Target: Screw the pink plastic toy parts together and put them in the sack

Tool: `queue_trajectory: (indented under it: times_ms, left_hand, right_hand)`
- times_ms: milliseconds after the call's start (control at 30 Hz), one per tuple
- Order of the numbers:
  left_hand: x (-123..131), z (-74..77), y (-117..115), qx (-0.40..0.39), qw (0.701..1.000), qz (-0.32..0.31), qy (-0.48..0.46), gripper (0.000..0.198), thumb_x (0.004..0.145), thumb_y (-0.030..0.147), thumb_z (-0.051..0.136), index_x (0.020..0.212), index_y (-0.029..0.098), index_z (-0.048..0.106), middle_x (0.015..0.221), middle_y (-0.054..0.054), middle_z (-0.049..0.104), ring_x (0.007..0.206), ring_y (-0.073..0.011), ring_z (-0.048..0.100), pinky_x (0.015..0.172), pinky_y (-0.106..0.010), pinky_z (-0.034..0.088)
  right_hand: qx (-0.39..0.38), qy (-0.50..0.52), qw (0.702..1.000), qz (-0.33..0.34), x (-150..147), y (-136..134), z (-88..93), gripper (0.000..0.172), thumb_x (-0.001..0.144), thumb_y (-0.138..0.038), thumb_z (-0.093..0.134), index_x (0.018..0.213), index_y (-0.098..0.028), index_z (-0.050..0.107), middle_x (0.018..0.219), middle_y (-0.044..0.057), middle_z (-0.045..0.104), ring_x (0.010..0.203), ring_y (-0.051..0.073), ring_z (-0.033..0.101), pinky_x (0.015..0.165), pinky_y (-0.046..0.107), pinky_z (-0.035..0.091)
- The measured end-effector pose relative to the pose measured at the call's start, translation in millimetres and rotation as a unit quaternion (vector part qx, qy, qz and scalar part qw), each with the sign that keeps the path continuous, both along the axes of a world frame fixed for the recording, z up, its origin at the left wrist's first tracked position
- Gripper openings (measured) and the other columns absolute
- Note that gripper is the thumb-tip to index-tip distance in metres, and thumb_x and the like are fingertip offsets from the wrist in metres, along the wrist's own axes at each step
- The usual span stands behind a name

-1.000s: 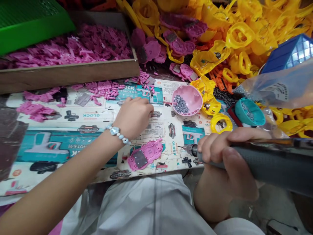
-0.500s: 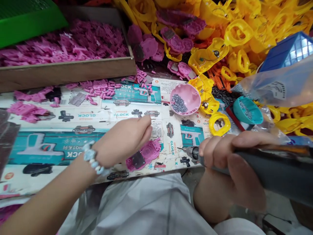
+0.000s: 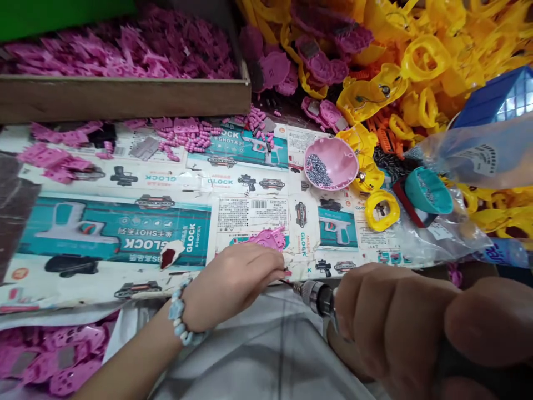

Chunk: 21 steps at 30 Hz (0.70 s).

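Pink plastic shell point(image 3: 266, 240) lies on the bench point(image 3: 58, 278), its lower part hidden under our left hand point(image 3: 233, 286); the fingers curl over its edge, but we cannot tell whether that grip holds it or only rests there; our right hand point(image 3: 395, 328) is closed in a firm grip around a small electric drill point(image 3: 318, 297), whose thin bit point(image 3: 286, 281) points left, just beside our left fingertips point(image 3: 278, 269); a blue bead bracelet point(image 3: 179, 316) circles the left wrist; GLOCK-printed card papers the bench; farther along sit a pink bowl point(image 3: 343, 166) of small metal pieces, a teal scoop point(image 3: 428, 191) and a yellow plastic ring point(image 3: 382, 211); behind, a wooden tray point(image 3: 125, 97) brims with pink parts; yellow plastic parts point(image 3: 420, 72) heap up at the far side; a clear plastic bag point(image 3: 441, 233) lies at the right.
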State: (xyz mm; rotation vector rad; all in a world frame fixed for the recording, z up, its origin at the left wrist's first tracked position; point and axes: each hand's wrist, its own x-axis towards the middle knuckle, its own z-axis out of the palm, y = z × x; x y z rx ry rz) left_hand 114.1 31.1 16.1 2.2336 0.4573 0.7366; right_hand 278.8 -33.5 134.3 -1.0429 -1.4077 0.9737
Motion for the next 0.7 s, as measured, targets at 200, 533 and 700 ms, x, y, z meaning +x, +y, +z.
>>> queue_trajectory:
  times_ms: [200,533,700]
  left_hand:
    - [-10,-2.3,1,-0.006,0.999,-0.031,-0.009,0.019,0.096,0.021,0.042,0.087,0.015,0.058,0.084,-0.004,0.069,0.079,-0.0133,0.064,0.074,-0.023,0.048]
    - [-16,2.1,-7,0.031,0.999,0.005,0.038,0.032,0.098,0.027,0.035,0.084,0.016,0.061,0.082,-0.005,0.07,0.077,-0.0148,0.064,0.072,-0.026,0.048]
    - [-15,-0.2,-9,0.054,0.998,0.029,0.021,0.024,0.096,0.024,0.041,0.086,0.016,0.061,0.082,-0.005,0.07,0.078,-0.0151,0.065,0.072,-0.026,0.049]
  right_hand:
    - [-0.035,0.004,0.997,-0.069,-9,-16,2.1,0.026,0.079,-0.034,0.065,0.067,-0.024,0.043,0.049,-0.006,0.045,0.043,0.01,0.048,0.048,0.025,0.049]
    - [-0.062,-0.025,0.998,-0.001,-19,-5,5.5,0.027,0.075,-0.039,0.07,0.072,-0.025,0.047,0.049,-0.006,0.049,0.045,0.012,0.052,0.047,0.027,0.051]
    - [-0.053,-0.014,0.997,-0.058,-28,-6,1.8,0.018,0.078,-0.034,0.068,0.081,-0.025,0.053,0.051,-0.005,0.05,0.044,0.011,0.05,0.048,0.03,0.051]
